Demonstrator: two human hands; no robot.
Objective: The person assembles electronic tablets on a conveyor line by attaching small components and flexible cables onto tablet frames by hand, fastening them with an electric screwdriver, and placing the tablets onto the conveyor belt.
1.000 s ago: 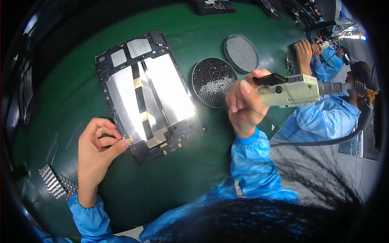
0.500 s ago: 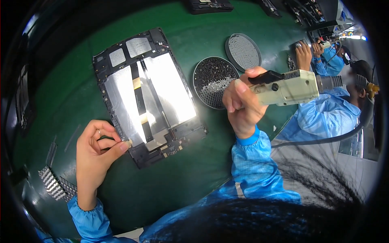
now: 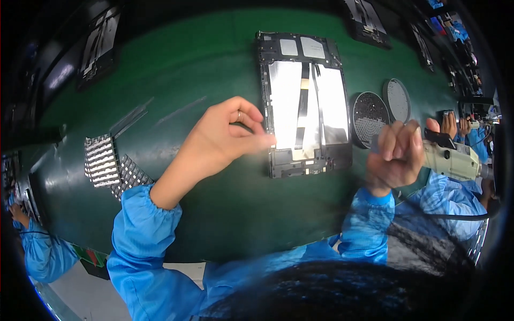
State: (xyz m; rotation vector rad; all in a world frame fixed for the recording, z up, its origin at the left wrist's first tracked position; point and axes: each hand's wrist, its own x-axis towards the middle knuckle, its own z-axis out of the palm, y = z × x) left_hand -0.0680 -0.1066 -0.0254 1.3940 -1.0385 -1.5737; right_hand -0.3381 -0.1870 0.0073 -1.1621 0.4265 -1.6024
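Note:
An opened tablet point(image 3: 281, 117) with a black frame, bright silver battery panels and a dark flex cable down its middle lies on the green table. At its left edge, the thumb and forefinger of my left hand point(image 3: 230, 134) meet in a pinch. Whatever sits between those fingertips is too small or blurred to tell. My right hand point(image 3: 395, 158), right of the tablet, has curled, motion-smeared fingers around a cream electric screwdriver point(image 3: 455, 160) with a black lever. The tool's body points away to the right, and its tip is hidden.
Beyond my right hand are a round dish of small dark screws point(image 3: 370, 120) and a paler round dish point(image 3: 397, 101). Strips of small black-and-white pieces point(image 3: 103, 160) lie at left. Other opened devices point(image 3: 367, 21) stand farther back. Co-workers in blue sleeves point(image 3: 51, 254) sit on both sides.
My view has swung left, so the tablet and dishes appear farther right. My left hand remains at the tablet's left edge. My right hand's fingers have curled tighter, and it sits slightly nearer me.

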